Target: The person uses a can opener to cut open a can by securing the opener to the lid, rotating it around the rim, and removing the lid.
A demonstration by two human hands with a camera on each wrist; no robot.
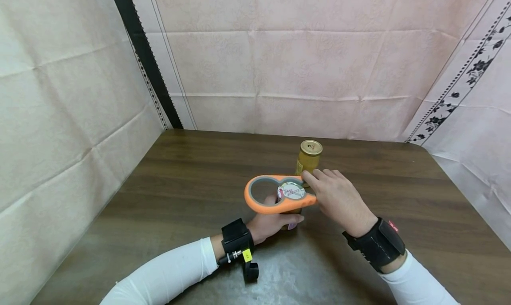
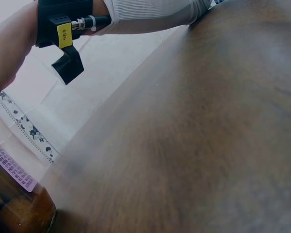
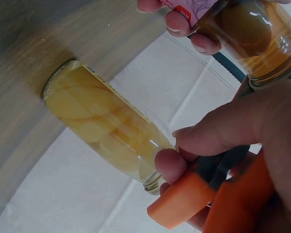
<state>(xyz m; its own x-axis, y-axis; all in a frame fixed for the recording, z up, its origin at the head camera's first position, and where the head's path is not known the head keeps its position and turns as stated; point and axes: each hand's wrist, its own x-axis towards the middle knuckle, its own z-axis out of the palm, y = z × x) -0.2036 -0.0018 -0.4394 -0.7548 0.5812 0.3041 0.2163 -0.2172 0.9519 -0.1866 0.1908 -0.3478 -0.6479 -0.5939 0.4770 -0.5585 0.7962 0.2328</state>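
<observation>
Your right hand (image 1: 339,203) pinches the end of the orange opener (image 1: 275,208), thumb and fingers closed on its frame. Your left hand (image 1: 266,225) wraps round the jar (image 3: 245,29) beneath it, fingertips curled over the label. The jar's lid (image 1: 291,191) shows through the loop nearer your right hand; whether the lining grips the rim, you cannot tell from these views, nor whether the jar's base rests on the surface (image 1: 191,194).

If that loop sits loose or crooked, it could skid off the lid when you put force on it. If your left grip is slack or the glass is slick, the whole jar may twist along with the opener. Pulling up or tilting as you turn could tip it and spill the liquid.

Just beyond your right fingers, a second jar (image 1: 308,160) of yellow fruit stands upright, unheld. It is the likeliest casualty: a wide swing of the opener's end, or your knuckles slipping forward, could knock it over.
</observation>
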